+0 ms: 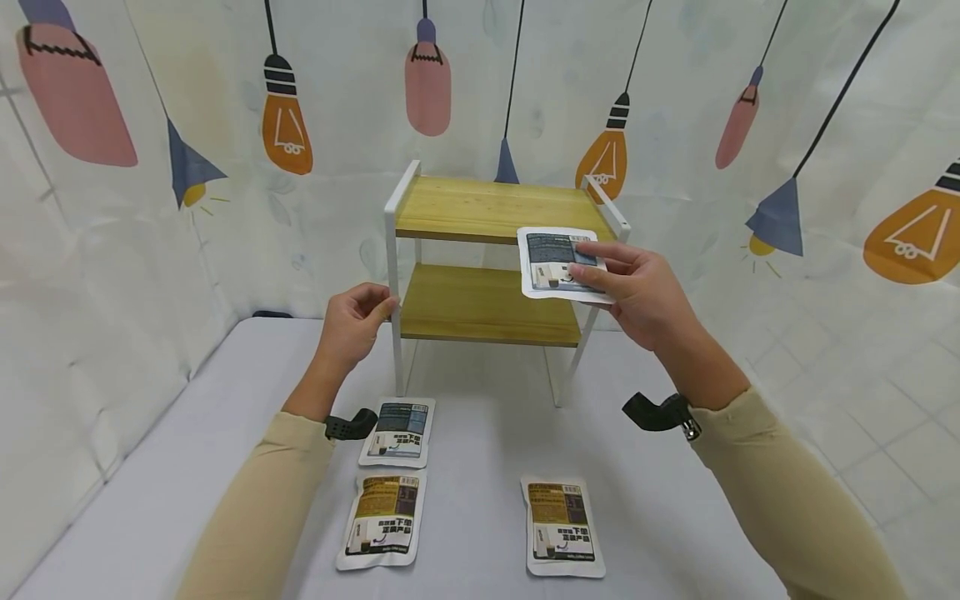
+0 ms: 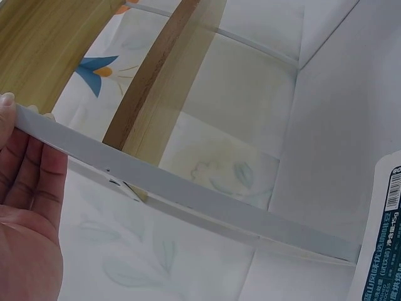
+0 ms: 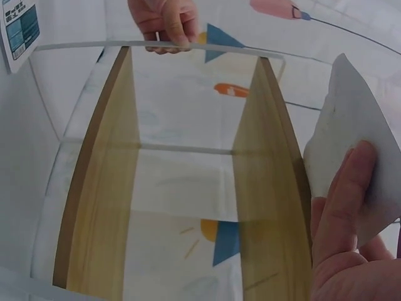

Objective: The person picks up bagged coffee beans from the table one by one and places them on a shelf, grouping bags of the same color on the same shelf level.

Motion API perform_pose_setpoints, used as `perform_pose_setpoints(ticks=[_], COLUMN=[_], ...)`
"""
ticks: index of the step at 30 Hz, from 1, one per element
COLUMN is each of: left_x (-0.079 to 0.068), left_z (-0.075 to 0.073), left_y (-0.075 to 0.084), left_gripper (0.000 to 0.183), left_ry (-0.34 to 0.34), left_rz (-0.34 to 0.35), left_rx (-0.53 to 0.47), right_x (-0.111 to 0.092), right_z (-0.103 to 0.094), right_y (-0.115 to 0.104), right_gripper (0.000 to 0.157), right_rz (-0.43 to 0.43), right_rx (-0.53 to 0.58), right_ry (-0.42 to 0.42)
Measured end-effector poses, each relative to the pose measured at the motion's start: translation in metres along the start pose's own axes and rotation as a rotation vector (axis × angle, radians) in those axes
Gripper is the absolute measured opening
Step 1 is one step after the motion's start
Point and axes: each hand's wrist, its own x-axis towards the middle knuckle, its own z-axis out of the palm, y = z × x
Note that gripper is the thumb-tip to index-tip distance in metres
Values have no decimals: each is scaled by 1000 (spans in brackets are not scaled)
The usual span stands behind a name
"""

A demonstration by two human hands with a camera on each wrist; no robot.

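The place looks makeshift and curtained off, like a small indoor filming corner, though whether in a home or a workplace cannot be told. Pale, creased sheeting [image 1: 337, 225] printed with cartoon light bulbs [image 1: 287, 137] and lamps [image 1: 187, 167] hangs behind and along the sides, close around a white-topped table [image 1: 480, 517] on which a two-tier shelf [image 1: 487, 208] stands.

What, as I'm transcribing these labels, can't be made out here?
Head view: part of the label on the held pouch, covered by the right hand.
Head view: fine print on the rightmost brown-labelled pouch, too small.
Left wrist view: the rest of the tabletop blue-labelled pouch, cut off by the right edge.
Right wrist view: the held pouch's label, facing away from the camera.
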Motion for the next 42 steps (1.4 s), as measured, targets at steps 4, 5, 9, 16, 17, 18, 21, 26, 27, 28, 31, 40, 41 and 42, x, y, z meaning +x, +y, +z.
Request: perform_pose_setpoints(ticks=[4,5,9,16,17,18,21,26,27,28,31,40,41,42], left_x=[1,2,2,2,2,2,2,1,1,1,1,2,2,2], left_z=[0,0,0,0,0,0,0,0,0,0,0,-1,-1,-1], left_y=[-4,-4,-4,-4,-4,-4,-4,-2,-2,-3,-5,-7,-6,-6], left_gripper=[28,28,27,28,28,28,28,29,29,29,30,31,31,31], left_ry=[-1,0,-1,-4,-4,-4,-4,1,1,1,1,-3,-4,-4], left_rz=[22,22,22,21,20,18,12,14,17,18,19,33,35,38], left_rx=[-4,-4,-11,-12,-10,-10,-5,-18,-20,-23,-17,-3,-2,-1], right_x=[3,3,5,6,6,6,5,5,5,5,5,8,8,8], right_z=[0,0,0,-3,-4,-4,-5,-7,-7,-7,-7,-6,-6,-5], right_y=[-1,-1,-3,-7,-8,-8,-10,-10,-9,-9,-9,-7,-7,-7], right_gripper=[60,61,61,59,59,60,60,58,58,58,59,64,64,65], right_rz=[4,3,-9,-26,-26,-26,-30,-47,-50,-53,-57,-61,-63,-64], right_rx=[6,7,1,27,35,41,59,70,68,62,52,15,11,9], right_ry=[0,1,-4,-75,-86,-96,-123,-156,-161,-162,-168,-158,-159,-159])
